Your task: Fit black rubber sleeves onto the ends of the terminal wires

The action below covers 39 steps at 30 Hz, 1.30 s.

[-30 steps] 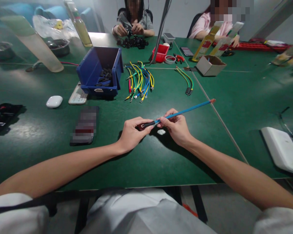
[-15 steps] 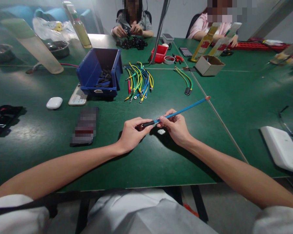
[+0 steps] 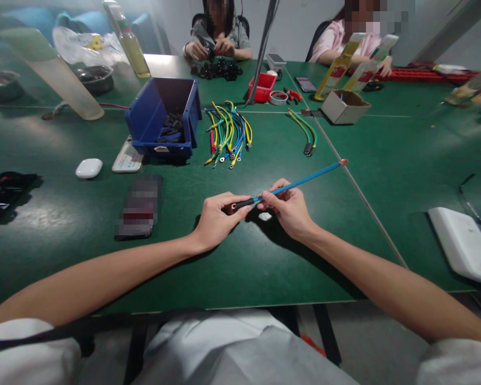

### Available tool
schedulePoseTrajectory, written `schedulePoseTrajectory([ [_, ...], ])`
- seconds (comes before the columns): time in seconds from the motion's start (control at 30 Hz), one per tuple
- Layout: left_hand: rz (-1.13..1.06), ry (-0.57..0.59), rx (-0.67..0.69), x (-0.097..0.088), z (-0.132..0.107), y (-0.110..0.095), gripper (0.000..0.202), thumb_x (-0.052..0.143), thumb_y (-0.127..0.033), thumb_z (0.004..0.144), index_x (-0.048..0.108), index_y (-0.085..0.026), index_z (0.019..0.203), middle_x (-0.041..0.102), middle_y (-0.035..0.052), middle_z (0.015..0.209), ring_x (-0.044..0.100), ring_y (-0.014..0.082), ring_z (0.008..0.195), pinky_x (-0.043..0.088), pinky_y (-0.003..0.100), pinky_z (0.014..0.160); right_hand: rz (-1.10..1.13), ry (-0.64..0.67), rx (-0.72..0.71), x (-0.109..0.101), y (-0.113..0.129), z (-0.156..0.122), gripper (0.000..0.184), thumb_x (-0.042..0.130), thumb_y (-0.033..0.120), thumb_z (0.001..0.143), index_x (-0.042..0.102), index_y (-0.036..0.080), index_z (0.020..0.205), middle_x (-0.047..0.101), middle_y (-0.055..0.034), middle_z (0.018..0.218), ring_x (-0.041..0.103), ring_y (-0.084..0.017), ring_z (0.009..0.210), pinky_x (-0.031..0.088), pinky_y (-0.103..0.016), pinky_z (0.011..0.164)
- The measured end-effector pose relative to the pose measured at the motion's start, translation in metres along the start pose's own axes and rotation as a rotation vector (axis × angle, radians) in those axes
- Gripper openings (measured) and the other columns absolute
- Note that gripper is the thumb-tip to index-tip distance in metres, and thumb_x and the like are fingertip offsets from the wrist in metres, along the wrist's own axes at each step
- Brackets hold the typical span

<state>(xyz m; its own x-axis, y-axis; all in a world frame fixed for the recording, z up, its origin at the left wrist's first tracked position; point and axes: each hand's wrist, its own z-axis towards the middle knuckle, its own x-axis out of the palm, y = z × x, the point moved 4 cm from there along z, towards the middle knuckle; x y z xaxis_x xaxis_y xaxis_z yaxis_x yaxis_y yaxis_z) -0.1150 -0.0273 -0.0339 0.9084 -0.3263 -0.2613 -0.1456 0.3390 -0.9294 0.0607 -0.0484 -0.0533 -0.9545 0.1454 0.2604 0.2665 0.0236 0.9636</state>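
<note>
A blue cable [image 3: 310,177] slants up to the right across the table's middle, its bare copper-coloured end pointing away from me. On its near end sits a black sleeve [image 3: 244,203], with a metal tip showing at the left. My left hand [image 3: 219,220] pinches this sleeve between thumb and fingers. Just right of the sleeve, my right hand [image 3: 289,209] is closed on the blue cable. Beneath the hands lies a small white scrap [image 3: 265,216]. Farther off are a bundle of yellow, green and blue cables [image 3: 228,131] with ring ends and a pair of green cables [image 3: 304,131] with black sleeves.
A blue bin [image 3: 162,144] holds black sleeves. Left of me lie a dark phone [image 3: 139,207] and a white earbud case [image 3: 88,168]; a white power bank [image 3: 463,243] is at right. Across the table sit two people, near bottles, a red container [image 3: 262,88] and a cardboard box [image 3: 344,109].
Both hands keep almost the same place and hold. The sleeve's metal tip shows slightly more at the left hand; otherwise only a tiny shift of the view is visible.
</note>
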Motion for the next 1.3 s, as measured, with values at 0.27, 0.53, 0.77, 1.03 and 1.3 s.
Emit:
schedulePoseTrajectory([
  [0.27,0.012,0.005,0.000,-0.0002,0.0004,0.0003,0.021,0.072,-0.030,0.080,0.077,-0.018,0.096,0.061,0.0014,0.068,0.049,0.0102,0.060,0.038,0.023,0.056,0.008,0.009,-0.010,-0.0001,0.0007,0.0004,0.037,0.083,0.035,0.068,0.050,0.021,0.080,0.067,0.0038,0.064,0.067,-0.012,0.057,0.053,-0.022,0.056],
  [0.53,0.006,0.004,0.001,-0.0001,0.0003,0.0013,0.023,0.073,-0.032,0.080,0.077,-0.018,0.098,0.061,0.0017,0.068,0.049,0.0103,0.060,0.037,0.023,0.055,-0.004,-0.006,0.005,0.0002,0.0006,0.0002,0.040,0.084,0.038,0.066,0.050,0.021,0.080,0.067,0.0038,0.063,0.067,-0.013,0.057,0.052,-0.022,0.055],
  [0.77,0.002,0.003,0.002,0.0001,0.0002,0.0033,0.024,0.073,-0.033,0.080,0.077,-0.018,0.099,0.060,0.0014,0.068,0.049,0.0106,0.060,0.037,0.023,0.056,0.000,-0.004,0.008,0.0006,0.0016,-0.0002,0.040,0.084,0.038,0.066,0.050,0.022,0.080,0.067,0.0034,0.064,0.067,-0.013,0.057,0.051,-0.022,0.055],
  [1.03,0.001,-0.008,0.003,0.0000,0.0000,0.0030,0.024,0.073,-0.034,0.080,0.077,-0.019,0.099,0.062,0.0019,0.069,0.050,0.0111,0.060,0.038,0.023,0.055,-0.007,0.001,-0.004,-0.0007,0.0012,-0.0001,0.039,0.083,0.038,0.067,0.051,0.022,0.081,0.067,0.0036,0.064,0.068,-0.014,0.058,0.052,-0.023,0.055],
  [1.3,0.010,0.005,0.003,-0.0003,0.0002,0.0030,0.024,0.073,-0.032,0.080,0.077,-0.018,0.099,0.061,0.0015,0.068,0.048,0.0104,0.059,0.038,0.023,0.055,0.011,0.011,0.002,0.0012,0.0023,0.0003,0.038,0.083,0.036,0.068,0.050,0.021,0.081,0.070,0.0028,0.068,0.068,-0.012,0.058,0.052,-0.021,0.056],
])
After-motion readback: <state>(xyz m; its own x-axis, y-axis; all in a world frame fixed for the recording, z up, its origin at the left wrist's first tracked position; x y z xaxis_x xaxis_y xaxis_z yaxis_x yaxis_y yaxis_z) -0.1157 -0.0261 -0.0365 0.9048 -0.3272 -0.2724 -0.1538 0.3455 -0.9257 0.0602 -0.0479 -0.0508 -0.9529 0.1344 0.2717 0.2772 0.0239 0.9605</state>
